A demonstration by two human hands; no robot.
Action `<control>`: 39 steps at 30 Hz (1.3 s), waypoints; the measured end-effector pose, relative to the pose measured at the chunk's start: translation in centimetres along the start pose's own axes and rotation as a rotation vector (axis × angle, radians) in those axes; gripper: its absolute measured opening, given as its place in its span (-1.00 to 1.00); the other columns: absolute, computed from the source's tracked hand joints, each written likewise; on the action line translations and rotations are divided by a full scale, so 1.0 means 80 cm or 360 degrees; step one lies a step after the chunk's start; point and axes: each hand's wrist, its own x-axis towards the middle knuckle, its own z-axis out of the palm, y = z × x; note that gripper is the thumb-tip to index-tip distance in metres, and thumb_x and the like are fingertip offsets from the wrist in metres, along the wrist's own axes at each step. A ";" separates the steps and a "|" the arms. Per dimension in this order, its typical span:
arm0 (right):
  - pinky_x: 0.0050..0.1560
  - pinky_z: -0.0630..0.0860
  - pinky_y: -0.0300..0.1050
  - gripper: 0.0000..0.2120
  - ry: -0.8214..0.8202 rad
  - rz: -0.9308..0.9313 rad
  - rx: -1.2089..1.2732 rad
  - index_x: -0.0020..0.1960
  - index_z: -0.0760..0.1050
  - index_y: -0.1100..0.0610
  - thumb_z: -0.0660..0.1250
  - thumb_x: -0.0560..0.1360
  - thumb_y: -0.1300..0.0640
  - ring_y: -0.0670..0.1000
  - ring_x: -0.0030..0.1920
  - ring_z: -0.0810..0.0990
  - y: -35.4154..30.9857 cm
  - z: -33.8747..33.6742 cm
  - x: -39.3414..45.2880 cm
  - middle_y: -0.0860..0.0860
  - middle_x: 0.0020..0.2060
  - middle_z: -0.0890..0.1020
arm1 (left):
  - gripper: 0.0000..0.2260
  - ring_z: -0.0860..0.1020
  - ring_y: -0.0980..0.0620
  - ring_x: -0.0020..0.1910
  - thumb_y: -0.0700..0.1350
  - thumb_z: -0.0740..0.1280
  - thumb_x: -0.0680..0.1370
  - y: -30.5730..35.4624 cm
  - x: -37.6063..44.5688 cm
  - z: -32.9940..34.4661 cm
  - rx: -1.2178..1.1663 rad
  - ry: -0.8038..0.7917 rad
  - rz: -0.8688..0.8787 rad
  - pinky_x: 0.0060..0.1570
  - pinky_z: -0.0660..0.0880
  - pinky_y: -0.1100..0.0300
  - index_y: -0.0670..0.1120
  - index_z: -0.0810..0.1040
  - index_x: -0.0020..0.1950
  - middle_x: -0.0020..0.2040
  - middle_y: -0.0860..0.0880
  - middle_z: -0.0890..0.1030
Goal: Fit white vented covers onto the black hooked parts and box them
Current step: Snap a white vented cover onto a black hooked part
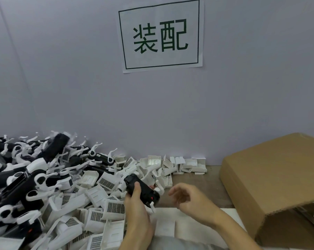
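Loads left to do here, judging by the heaps. Left hand [134, 204] has its fingers [136, 188] wrapped around one black hooked part [141, 191], held up just above the surface [197, 179], with its white hook bits poking out past the fingertips on the far side and underneath. No white cover on it yet as far as I can tell, so my read is that this one is at the "grab a cover" stage. Right hand [187, 197] is just beside that part, fingers loosely curled and grasping nothing (a bit motion-blurred, so don't quote me on the exact pose). Beyond and to the left of the left fingers sits the big pile of black hooked parts [26, 168], and closer in, all around and under the left wrist, is the spread of white vented covers [98, 210], with more strewn along the wall past the fingertips. Well off to the right of the right fingers is the cardboard box [271, 186], one flap hanging over so I mostly can't see inside; something white peeks out at the far right edge but I can't tell whether it's finished pieces. So most of the fitting and boxing looks still ahead.
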 end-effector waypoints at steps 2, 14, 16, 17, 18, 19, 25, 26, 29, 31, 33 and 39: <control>-0.21 0.42 -0.22 -0.59 -0.0203 0.0017 -0.0225 -0.02 0.58 0.01 0.20 0.35 0.43 -0.11 -0.23 0.43 -0.002 -0.005 -0.005 -0.02 -0.15 0.53 | -0.89 0.62 0.08 -0.43 -0.07 0.28 0.66 -0.001 0.003 0.000 -0.0034 -0.0008 -0.0032 -0.57 0.44 0.36 -0.08 0.54 0.02 -0.34 -0.03 0.68; 0.03 0.47 -0.24 -0.88 -0.0185 -0.0041 -0.0434 -0.19 0.62 -0.14 0.49 0.45 0.06 -0.09 -0.04 0.54 0.006 -0.003 -0.003 -0.01 0.00 0.58 | -0.84 0.62 -0.09 -0.13 -0.08 0.27 0.66 -0.006 0.011 -0.003 0.0007 -0.0058 0.0016 -0.12 0.53 0.02 -0.12 0.54 0.17 -0.25 -0.09 0.70; -0.02 0.45 -0.31 -0.83 -0.0032 -0.0032 -0.0195 -0.17 0.57 -0.09 0.43 0.51 0.16 -0.10 -0.07 0.54 0.010 -0.008 -0.001 -0.03 -0.05 0.58 | -0.81 0.61 -0.13 -0.14 -0.10 0.27 0.66 -0.006 0.010 -0.001 0.0037 -0.0076 0.0049 -0.07 0.54 -0.01 -0.15 0.52 0.23 -0.14 -0.16 0.68; -0.07 0.45 -0.30 -0.83 0.0031 -0.0014 -0.0032 -0.17 0.56 -0.03 0.39 0.53 0.21 -0.10 -0.11 0.55 0.010 -0.010 0.000 -0.02 -0.09 0.59 | -0.79 0.60 -0.16 -0.11 -0.11 0.28 0.65 -0.006 0.010 0.000 0.0057 -0.0073 0.0062 0.03 0.55 -0.08 -0.16 0.52 0.24 -0.05 -0.22 0.66; -0.11 0.47 -0.27 -0.84 0.0092 0.0017 0.0147 -0.16 0.54 0.03 0.35 0.55 0.24 -0.09 -0.13 0.57 0.011 -0.012 0.001 0.00 -0.12 0.59 | -0.79 0.60 -0.19 -0.05 -0.12 0.29 0.65 -0.006 0.011 0.000 0.0077 -0.0064 0.0071 0.15 0.53 -0.16 -0.17 0.52 0.24 0.04 -0.26 0.64; -0.13 0.50 -0.23 -0.86 0.0153 0.0060 0.0323 -0.14 0.52 0.08 0.32 0.57 0.25 -0.07 -0.13 0.61 0.012 -0.014 0.002 0.03 -0.12 0.61 | -0.80 0.60 -0.21 0.02 -0.12 0.31 0.64 -0.005 0.012 0.000 0.0091 -0.0061 0.0078 0.24 0.50 -0.22 -0.15 0.54 0.23 0.11 -0.29 0.62; -0.21 0.50 -0.21 -0.77 0.0482 0.0174 0.0653 0.11 0.45 0.00 0.44 0.52 0.14 -0.06 -0.15 0.64 0.017 -0.017 0.007 0.00 0.00 0.67 | -0.86 0.69 -0.04 -0.22 -0.09 0.36 0.60 -0.009 0.011 0.003 0.0158 -0.0140 0.0027 -0.20 0.56 0.02 -0.11 0.60 0.10 -0.17 -0.10 0.71; -0.21 0.49 -0.29 -0.68 0.0531 0.0160 0.0629 0.15 0.44 -0.04 0.48 0.49 0.13 -0.09 -0.12 0.64 0.017 -0.017 0.006 -0.06 0.01 0.67 | -0.83 0.68 -0.08 -0.22 -0.07 0.34 0.61 -0.010 0.009 0.005 0.0108 -0.0148 -0.0058 -0.19 0.59 0.01 -0.15 0.59 0.09 -0.14 -0.14 0.70; -0.16 0.54 -0.38 -0.53 0.0621 0.0099 0.0547 0.24 0.47 0.00 0.56 0.42 0.19 -0.15 0.02 0.62 0.017 -0.016 0.007 -0.14 0.08 0.63 | -0.71 0.59 -0.18 -0.12 -0.01 0.25 0.65 -0.006 0.001 0.008 -0.0140 -0.0160 -0.0424 -0.45 0.61 0.18 -0.22 0.56 0.13 0.00 -0.21 0.64; -0.05 0.59 -0.29 -0.49 0.0649 0.0067 0.0518 0.27 0.50 0.07 0.57 0.39 0.26 -0.10 0.07 0.62 0.018 -0.017 0.008 -0.05 0.10 0.64 | -0.72 0.55 -0.19 -0.07 -0.03 0.23 0.66 -0.004 0.000 0.005 -0.0204 -0.0168 -0.0527 -0.62 0.50 0.27 -0.23 0.53 0.17 0.03 -0.21 0.61; -0.05 0.60 -0.26 -0.49 0.0653 0.0033 0.0494 0.26 0.53 0.06 0.57 0.37 0.30 -0.06 0.07 0.62 0.017 -0.018 0.008 -0.02 0.09 0.65 | -0.74 0.57 -0.19 -0.14 -0.07 0.26 0.65 -0.002 0.001 0.002 -0.0128 -0.0235 -0.0478 -0.51 0.58 0.16 -0.27 0.57 0.10 -0.11 -0.21 0.66; -0.10 0.58 -0.25 -0.59 0.0694 0.0016 0.0620 0.15 0.56 0.02 0.54 0.39 0.32 -0.05 0.07 0.63 0.019 -0.019 0.010 -0.05 0.05 0.67 | -0.77 0.69 -0.14 -0.28 -0.13 0.44 0.49 -0.002 0.001 -0.002 0.0259 -0.0413 -0.0220 -0.40 0.63 0.08 -0.30 0.65 -0.02 -0.15 -0.24 0.71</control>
